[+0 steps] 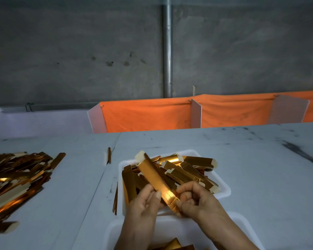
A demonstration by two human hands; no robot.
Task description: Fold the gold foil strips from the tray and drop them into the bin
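Held strip: one gold foil strip (156, 179) is standing tilted above the tray, its pale top end leaning up and to the left, its lower end sitting between both hands
Left hand (145, 201): fingers are curling round the strip's lower left edge, thumb lying along its face, so the hand is gripping the strip
Right hand (193, 197): fingertips are pinching the strip's lower right edge, near the perforated end
Tray (222, 190): white, shallow, sitting on the tabletop (260, 168) just beyond the hands; it is holding a loose heap of gold strips (192, 168), lying crosswise over one another
Bin (242, 226): white container at the near edge, under the forearms; a few gold pieces (173, 245) are showing inside it
Left pile (16, 177): a wide spread of flat gold strips is lying on the tabletop, well apart from the tray
Stray strips: one (108, 155) is lying near the tabletop seam, another (115, 199) is lying just beside the tray's left wall
Background: an orange cloth (146, 116) is hanging behind the tabletop, against a grey wall (70, 51)
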